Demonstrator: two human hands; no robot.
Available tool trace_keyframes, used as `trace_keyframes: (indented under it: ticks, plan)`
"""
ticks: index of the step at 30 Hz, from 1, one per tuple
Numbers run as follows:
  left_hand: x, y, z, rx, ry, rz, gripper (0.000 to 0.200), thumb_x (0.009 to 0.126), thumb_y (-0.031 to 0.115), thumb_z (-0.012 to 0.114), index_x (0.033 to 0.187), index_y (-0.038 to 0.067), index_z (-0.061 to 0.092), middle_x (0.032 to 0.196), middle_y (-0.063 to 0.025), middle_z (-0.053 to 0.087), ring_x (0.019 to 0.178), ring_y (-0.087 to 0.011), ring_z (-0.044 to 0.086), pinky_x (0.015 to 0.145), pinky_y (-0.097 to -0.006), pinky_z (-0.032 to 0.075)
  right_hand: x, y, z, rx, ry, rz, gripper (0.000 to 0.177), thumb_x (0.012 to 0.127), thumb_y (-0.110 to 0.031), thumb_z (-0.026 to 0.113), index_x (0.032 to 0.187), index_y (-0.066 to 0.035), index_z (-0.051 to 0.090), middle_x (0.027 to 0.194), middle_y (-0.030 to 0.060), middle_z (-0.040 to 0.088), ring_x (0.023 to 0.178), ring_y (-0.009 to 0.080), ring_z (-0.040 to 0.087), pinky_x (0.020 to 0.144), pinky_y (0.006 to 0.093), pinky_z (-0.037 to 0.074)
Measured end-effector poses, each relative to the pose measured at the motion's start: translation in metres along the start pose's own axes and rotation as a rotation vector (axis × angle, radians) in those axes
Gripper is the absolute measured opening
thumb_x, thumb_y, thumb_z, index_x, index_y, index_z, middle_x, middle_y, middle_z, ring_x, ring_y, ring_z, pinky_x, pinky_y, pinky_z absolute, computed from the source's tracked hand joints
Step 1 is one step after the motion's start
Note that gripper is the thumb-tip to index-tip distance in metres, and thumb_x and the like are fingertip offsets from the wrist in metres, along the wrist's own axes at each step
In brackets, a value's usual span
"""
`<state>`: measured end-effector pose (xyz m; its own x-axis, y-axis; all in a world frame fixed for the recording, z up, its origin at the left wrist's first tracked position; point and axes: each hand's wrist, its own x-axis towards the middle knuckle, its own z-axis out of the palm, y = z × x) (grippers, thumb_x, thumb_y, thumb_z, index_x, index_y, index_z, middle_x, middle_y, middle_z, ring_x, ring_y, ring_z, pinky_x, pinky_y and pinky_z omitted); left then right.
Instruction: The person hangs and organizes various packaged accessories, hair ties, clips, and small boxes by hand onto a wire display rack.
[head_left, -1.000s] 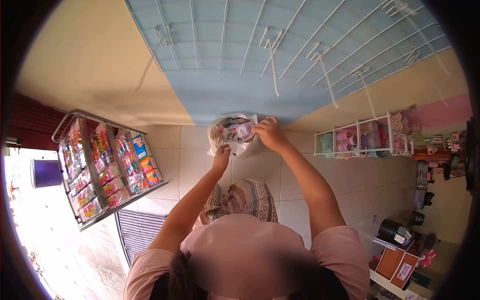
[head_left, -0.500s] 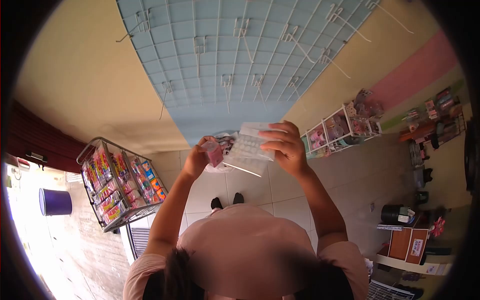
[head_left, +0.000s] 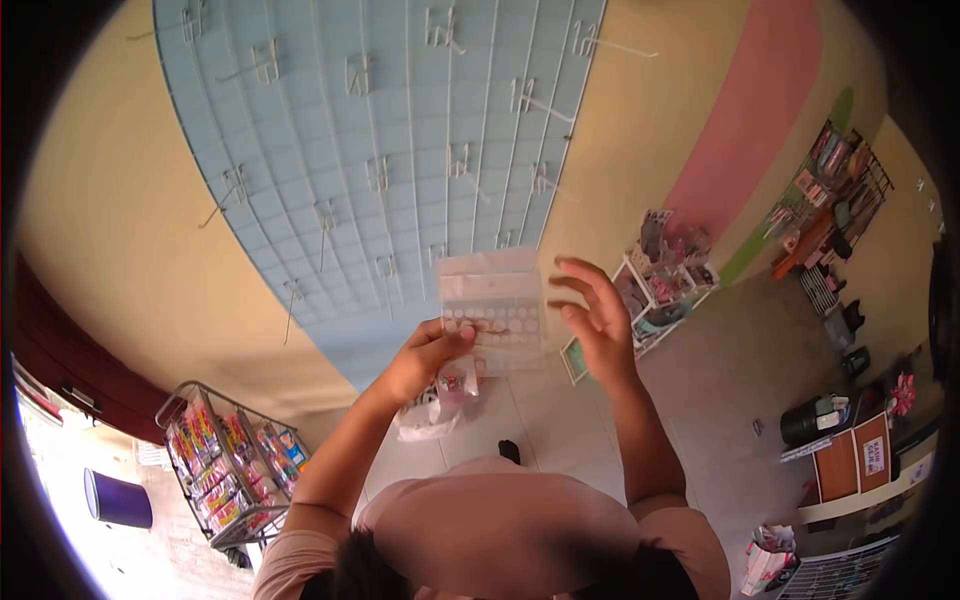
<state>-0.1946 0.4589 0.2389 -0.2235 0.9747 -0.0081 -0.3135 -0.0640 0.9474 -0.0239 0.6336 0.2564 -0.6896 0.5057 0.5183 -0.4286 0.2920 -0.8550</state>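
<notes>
My left hand [head_left: 428,362] is closed on a clear plastic packet [head_left: 490,318] with rows of round whitish shapes, thumb over its lower left part. The packet is held up in front of the wire grid. Below that hand hangs a small clear bag with pinkish contents [head_left: 458,382]; whether the fingers also hold it is hard to tell. To the right of the packet, my right hand [head_left: 600,320] is raised, apart from it, with fingers spread and nothing in them. A white plastic bag [head_left: 430,420] shows beneath my left hand.
A white wire grid [head_left: 350,130] with several hooks hangs on the blue wall ahead. At left stands a metal rack [head_left: 225,465] of colourful packets. A white shelf [head_left: 665,295] with pink goods is at right, and a counter [head_left: 850,470] lies farther right.
My right hand has let go of the packet and moved off it. The packet is now in my left hand, more upright. The view has turned, bringing more wall in at right.
</notes>
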Motion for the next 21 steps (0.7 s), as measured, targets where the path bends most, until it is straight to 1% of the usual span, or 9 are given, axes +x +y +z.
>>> trace_keyframes:
  ticks: [1,4,5,7,9,13,15,17,21]
  plan:
    - [0.009,0.005,0.005,0.046,0.002,0.064,0.036,0.097,0.025,0.049,0.118,-0.002,0.059,0.109,-0.0088,0.064,0.095,-0.0158,0.060,0.073,-0.0306,0.051,0.008,-0.012,-0.009,0.065,0.009,0.149,0.045,0.085,0.000,0.062,0.127,0.000,0.045,0.119,0.0104,0.053,0.102,0.0157,0.056,0.080,0.0298,0.050]
    - [0.052,0.020,0.033,0.156,0.086,0.202,0.033,0.099,0.026,0.046,0.108,-0.001,0.063,0.092,-0.0054,0.066,0.081,-0.0123,0.059,0.066,-0.0273,0.048,0.029,-0.026,-0.033,0.038,-0.167,0.243,0.043,0.081,-0.002,0.069,0.118,0.000,0.048,0.107,0.0093,0.057,0.090,0.0135,0.058,0.069,0.0278,0.051]
    - [0.062,0.023,0.039,0.184,0.129,0.230,0.034,0.100,0.027,0.045,0.103,-0.001,0.064,0.086,-0.0043,0.066,0.075,-0.0110,0.059,0.063,-0.0261,0.047,0.036,-0.024,-0.036,0.072,-0.119,0.222,0.035,0.082,-0.005,0.071,0.109,0.000,0.051,0.091,0.0059,0.059,0.077,0.0110,0.059,0.059,0.0250,0.049]
    - [0.081,0.023,0.044,0.211,0.106,0.347,0.037,0.100,0.030,0.045,0.094,-0.001,0.064,0.077,-0.0031,0.064,0.068,-0.0099,0.055,0.059,-0.0250,0.044,0.054,-0.022,-0.059,-0.004,-0.156,0.174,0.028,0.083,-0.004,0.070,0.104,0.001,0.053,0.085,0.0060,0.060,0.070,0.0108,0.059,0.056,0.0246,0.048]
    - [0.097,0.036,0.053,0.335,0.108,0.437,0.043,0.100,0.033,0.043,0.082,0.000,0.062,0.072,-0.0033,0.063,0.062,-0.0083,0.050,0.055,-0.0240,0.040,0.076,-0.028,-0.081,-0.076,-0.125,0.061,0.018,0.085,-0.003,0.068,0.099,0.002,0.057,0.077,0.0059,0.061,0.060,0.0094,0.057,0.052,0.0234,0.046]
    - [0.133,0.067,0.073,0.276,0.138,0.574,0.043,0.100,0.034,0.043,0.098,-0.003,0.066,0.082,-0.0077,0.066,0.068,-0.0119,0.058,0.060,-0.0245,0.045,0.140,-0.077,-0.138,-0.077,0.084,-0.207,0.022,0.089,-0.008,0.065,0.107,0.003,0.059,0.078,0.0038,0.062,0.062,0.0052,0.056,0.052,0.0193,0.045]
    - [0.143,0.088,0.077,0.318,0.155,0.619,0.043,0.100,0.034,0.043,0.104,-0.003,0.065,0.088,-0.0090,0.067,0.070,-0.0131,0.060,0.062,-0.0251,0.047,0.188,-0.115,-0.154,-0.119,0.132,-0.484,0.043,0.090,-0.010,0.062,0.129,0.000,0.046,0.076,0.0040,0.060,0.058,0.0044,0.051,0.049,0.0185,0.041]
    - [0.148,0.118,0.092,0.411,0.181,0.692,0.044,0.099,0.035,0.044,0.103,-0.003,0.065,0.092,-0.0093,0.068,0.070,-0.0135,0.061,0.062,-0.0257,0.048,0.240,-0.151,-0.162,-0.202,0.142,-0.678,0.051,0.090,-0.010,0.062,0.136,-0.005,0.038,0.075,0.0039,0.060,0.055,0.0051,0.048,0.049,0.0197,0.040]
    - [0.161,0.172,0.110,0.519,0.224,0.795,0.044,0.099,0.036,0.045,0.100,-0.003,0.065,0.093,-0.0097,0.068,0.070,-0.0137,0.061,0.063,-0.0261,0.048,0.327,-0.185,-0.153,-0.138,0.087,-0.744,0.039,0.090,-0.011,0.062,0.126,-0.003,0.051,0.075,0.0032,0.060,0.056,0.0071,0.050,0.052,0.0210,0.041]
